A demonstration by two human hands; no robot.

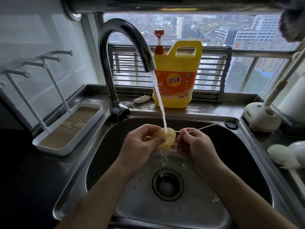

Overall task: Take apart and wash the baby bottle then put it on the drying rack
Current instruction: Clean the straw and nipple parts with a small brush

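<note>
Fig. 1. Both your forearms enter from the lower edge and converge at centre. Your left hand (142, 143), its back toward you, curls fingers and thumb round a yellowish bottle part (166, 138). Your right hand (194, 143), back up, pinches a thin white rod (209, 126) between thumb and forefinger, its other fingers curled beneath.

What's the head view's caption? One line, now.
Left hand holds yellowish bottle part under tap; right hand pinches thin stick.
</note>
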